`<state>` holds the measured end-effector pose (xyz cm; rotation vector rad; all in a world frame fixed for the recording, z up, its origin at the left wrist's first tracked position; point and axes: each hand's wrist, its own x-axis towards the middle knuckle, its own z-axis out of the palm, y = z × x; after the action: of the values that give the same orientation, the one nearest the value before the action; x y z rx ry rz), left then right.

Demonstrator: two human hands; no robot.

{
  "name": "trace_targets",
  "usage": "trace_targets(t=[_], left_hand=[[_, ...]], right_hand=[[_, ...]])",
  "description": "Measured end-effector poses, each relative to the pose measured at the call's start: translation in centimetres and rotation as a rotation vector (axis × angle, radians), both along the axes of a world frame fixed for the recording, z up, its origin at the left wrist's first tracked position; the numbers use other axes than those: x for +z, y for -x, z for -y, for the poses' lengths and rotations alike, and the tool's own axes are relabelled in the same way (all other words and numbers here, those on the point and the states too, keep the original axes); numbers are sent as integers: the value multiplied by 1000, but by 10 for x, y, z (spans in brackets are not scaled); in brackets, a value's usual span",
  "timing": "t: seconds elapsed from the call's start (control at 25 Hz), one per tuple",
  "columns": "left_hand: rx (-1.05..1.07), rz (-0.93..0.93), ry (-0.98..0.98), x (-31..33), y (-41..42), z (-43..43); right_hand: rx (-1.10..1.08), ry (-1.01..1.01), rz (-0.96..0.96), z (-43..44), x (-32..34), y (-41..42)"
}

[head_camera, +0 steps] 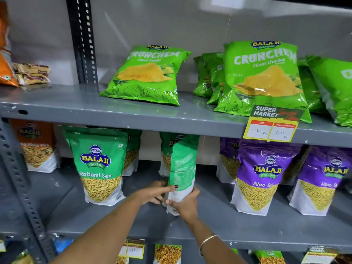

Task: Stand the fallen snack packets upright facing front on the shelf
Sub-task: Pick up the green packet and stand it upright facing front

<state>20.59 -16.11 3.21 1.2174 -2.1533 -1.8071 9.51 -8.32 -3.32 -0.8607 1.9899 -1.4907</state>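
On the middle shelf (80, 210) I hold a green and white snack packet (182, 168) upright, its printed back turned toward me. My left hand (156, 193) grips its lower left edge and my right hand (185, 203) grips its bottom right corner. Another green Ratlami Sev packet (99, 166) stands upright to the left, facing front. A second green packet (166, 149) stands behind the held one. Purple Aloo Sev packets (259, 178) stand upright to the right.
The upper shelf (133, 115) carries bright green Crunchem chip bags (146, 75), leaning back, and a price tag (272, 124) hangs from its edge. An orange packet (36, 145) stands at far left. A perforated grey upright (19, 178) frames the left side. More packets show on the shelf below.
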Motion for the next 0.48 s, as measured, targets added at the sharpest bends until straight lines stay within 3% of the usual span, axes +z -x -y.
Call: trace_targets(t=[0.24, 0.48], left_hand=[[71, -146, -180, -1, 3, 11], [146, -147, 127, -14, 25, 16]], right_hand=[[140, -145, -112, -10, -2, 41], [281, -69, 19, -22, 2, 67]])
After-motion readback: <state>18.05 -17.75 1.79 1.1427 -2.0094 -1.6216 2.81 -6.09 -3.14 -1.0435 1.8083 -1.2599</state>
